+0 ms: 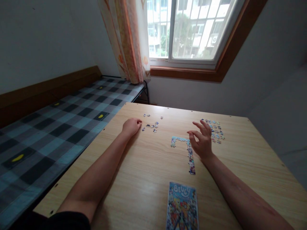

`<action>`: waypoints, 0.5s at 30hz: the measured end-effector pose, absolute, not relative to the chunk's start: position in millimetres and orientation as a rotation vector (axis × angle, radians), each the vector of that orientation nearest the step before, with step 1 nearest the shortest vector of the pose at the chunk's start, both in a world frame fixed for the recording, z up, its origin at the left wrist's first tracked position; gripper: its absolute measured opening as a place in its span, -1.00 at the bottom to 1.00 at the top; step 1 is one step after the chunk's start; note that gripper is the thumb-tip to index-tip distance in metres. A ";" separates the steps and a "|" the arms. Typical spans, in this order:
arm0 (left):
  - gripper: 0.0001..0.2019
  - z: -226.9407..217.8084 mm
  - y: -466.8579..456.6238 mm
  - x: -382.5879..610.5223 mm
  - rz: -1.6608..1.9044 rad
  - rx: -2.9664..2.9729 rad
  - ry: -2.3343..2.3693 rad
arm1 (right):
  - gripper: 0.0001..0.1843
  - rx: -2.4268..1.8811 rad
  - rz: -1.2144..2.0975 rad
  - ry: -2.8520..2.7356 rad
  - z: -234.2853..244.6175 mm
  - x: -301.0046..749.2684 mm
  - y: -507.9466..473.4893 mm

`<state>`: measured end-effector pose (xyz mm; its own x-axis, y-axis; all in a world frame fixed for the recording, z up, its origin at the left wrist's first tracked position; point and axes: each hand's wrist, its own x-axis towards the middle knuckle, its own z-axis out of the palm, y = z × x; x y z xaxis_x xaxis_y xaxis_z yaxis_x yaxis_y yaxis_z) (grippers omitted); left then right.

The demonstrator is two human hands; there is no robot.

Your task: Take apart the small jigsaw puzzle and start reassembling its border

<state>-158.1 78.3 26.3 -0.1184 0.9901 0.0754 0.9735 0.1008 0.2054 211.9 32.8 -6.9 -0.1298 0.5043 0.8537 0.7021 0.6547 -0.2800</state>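
Note:
My left hand (pixel 131 126) rests on the table with its fingers curled closed, just left of a loose group of jigsaw pieces (pixel 155 126). Whatever its fingertips may hold is hidden. Over the corner of a partly joined jigsaw border (pixel 191 159) hovers my right hand (pixel 202 139), its fingers apart and no piece visible in them. The border has a short left end, a top strip and a longer right side. A denser cluster of loose jigsaw pieces (pixel 217 131) lies right of this hand, which partly covers it.
A blue picture box or sheet marked "Bluey" (pixel 182 206) lies at the near side of the wooden table (pixel 144 179). Along the left stands a bed with a checked cover (pixel 72 111). Behind the table are a curtain (pixel 130 41) and a barred window (pixel 194 32).

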 end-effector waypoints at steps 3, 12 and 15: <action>-0.70 27.8 90.2 -156.8 0.296 2.026 2.306 | -0.86 -0.963 -0.227 -1.789 -6.6 211.5 32.7; -0.64 30.8 147.2 -139.4 0.243 2.185 2.259 | -0.86 -0.953 -0.266 -1.800 -5.7 209.5 30.5; -0.71 27.8 152.8 -132.8 0.235 2.189 2.264 | -0.86 -0.958 -0.275 -1.804 -5.7 209.4 30.8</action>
<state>-132.8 152.8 27.8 -0.0386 0.9926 0.1150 0.9951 0.0277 0.0953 209.4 30.8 -5.7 -0.1527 0.4805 0.8636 0.7163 0.6558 -0.2383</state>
